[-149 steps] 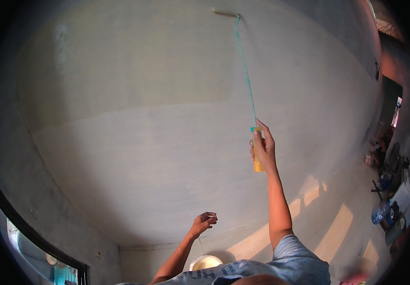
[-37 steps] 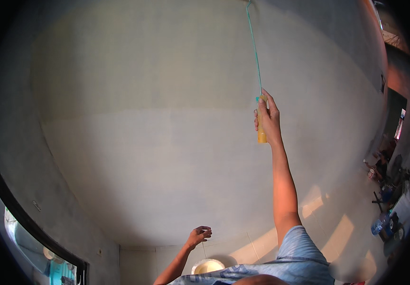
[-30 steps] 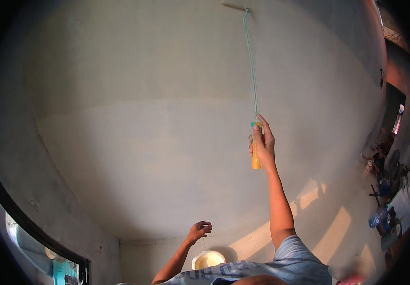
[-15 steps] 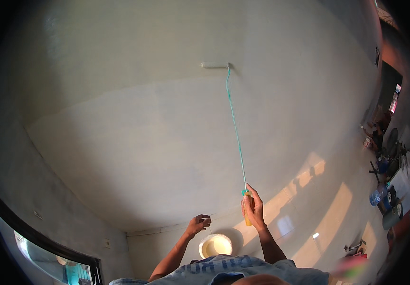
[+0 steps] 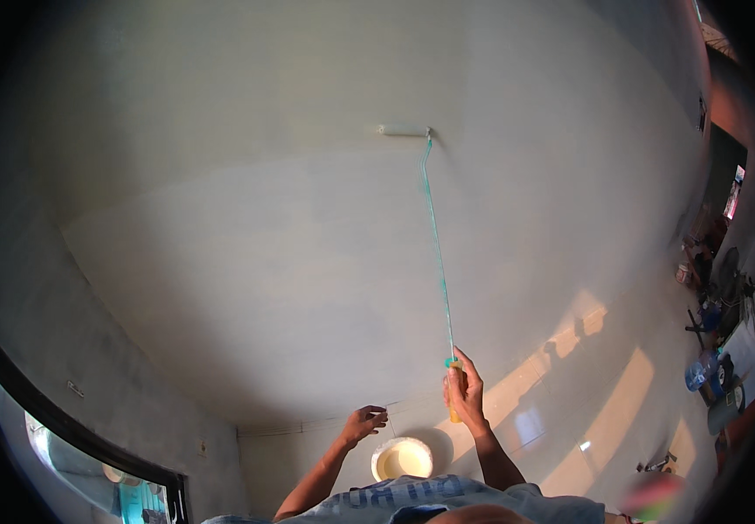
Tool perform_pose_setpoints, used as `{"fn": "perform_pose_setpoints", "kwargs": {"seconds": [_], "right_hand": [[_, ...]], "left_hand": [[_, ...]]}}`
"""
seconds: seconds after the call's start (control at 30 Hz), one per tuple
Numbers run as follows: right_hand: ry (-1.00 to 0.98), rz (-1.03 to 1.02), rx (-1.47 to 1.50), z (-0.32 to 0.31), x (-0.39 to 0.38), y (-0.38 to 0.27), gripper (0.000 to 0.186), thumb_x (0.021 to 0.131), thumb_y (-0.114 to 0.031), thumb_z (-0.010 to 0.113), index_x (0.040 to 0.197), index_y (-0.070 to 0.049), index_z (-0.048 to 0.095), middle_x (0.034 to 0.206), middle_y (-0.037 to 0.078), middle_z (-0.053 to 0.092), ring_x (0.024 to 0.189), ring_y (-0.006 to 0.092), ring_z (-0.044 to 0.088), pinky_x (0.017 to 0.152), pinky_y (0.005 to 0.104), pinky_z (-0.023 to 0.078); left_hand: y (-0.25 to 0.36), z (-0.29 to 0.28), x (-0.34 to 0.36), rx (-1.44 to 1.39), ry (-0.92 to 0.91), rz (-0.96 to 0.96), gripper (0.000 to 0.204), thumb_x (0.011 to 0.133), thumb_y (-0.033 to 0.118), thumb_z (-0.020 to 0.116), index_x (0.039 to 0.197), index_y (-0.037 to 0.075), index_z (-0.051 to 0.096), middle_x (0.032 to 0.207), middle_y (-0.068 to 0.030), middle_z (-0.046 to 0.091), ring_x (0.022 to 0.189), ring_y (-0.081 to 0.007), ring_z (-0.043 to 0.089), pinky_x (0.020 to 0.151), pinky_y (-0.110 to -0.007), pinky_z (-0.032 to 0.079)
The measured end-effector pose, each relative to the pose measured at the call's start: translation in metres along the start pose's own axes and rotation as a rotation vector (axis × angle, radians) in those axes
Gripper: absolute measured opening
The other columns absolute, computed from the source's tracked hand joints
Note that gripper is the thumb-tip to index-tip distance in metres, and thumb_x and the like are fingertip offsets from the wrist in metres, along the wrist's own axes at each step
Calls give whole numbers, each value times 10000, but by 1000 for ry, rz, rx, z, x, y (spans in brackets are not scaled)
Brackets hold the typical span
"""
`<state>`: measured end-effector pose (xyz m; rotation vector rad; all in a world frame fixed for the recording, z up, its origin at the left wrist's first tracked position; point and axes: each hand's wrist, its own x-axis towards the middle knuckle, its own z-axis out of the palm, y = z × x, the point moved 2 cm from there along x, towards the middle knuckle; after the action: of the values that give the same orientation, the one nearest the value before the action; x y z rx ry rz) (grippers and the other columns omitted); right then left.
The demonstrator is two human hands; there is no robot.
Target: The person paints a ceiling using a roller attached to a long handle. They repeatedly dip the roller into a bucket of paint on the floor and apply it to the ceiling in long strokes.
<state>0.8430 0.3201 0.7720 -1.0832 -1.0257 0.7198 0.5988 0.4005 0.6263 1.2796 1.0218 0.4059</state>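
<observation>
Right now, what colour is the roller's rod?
Teal; the rod shows best in the head view, above the right hand.

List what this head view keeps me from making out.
All in the head view:
Yellow handle: middle hidden by the right hand.
Bucket: near side hidden by the shirt.
Pink-and-green thing: blurred.
Clutter at right: too small.
Left hand: too small to tell whether it holds anything.
</observation>
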Motion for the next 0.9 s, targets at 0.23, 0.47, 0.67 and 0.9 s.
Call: {"fn": "perform_pose_setpoints", "kwargs": {"seconds": [0.23, 0.47, 0.67, 0.9], "right_hand": [[3, -107, -7, -4, 87, -73, 430, 1028, -171, 499, 1449, -117, 429, 683, -17, 487, 482, 43, 450, 400, 239, 407], [29, -232, -44, 2, 167, -189, 444, 1037, -291, 487, 1460, -172, 420, 664, -7, 482, 467, 62, 456, 403, 245, 407], [34, -332, -68, 7, 209, -256, 447, 1033, -351, 490, 1455, -214, 431, 680, -7, 492, 473, 66, 466, 407, 244, 414], [73, -375, -79, 10, 237, -303, 445, 1028, -368, 500, 1444, -223, 444, 682, -3, 499, 474, 66, 466, 407, 243, 416]], "left_hand": [[5, 5, -5, -3, 52, 6, 507, 932, 392, 661, 1279, 31, 577, 1163, -150, 676, 1037, -228, 677, 828, -347, 561], [4, 5, -5, -37, 73, 39, 501, 924, 382, 671, 1267, 28, 585, 1148, -150, 680, 1033, -226, 677, 830, -346, 557], [4, 10, -13, -56, 88, 52, 492, 918, 380, 682, 1255, 33, 593, 1129, -133, 690, 1020, -219, 683, 822, -337, 557], [-1, 7, -16, -68, 109, 74, 480, 921, 379, 679, 1245, 34, 600, 1129, -129, 691, 1019, -220, 685, 812, -340, 559]]}}
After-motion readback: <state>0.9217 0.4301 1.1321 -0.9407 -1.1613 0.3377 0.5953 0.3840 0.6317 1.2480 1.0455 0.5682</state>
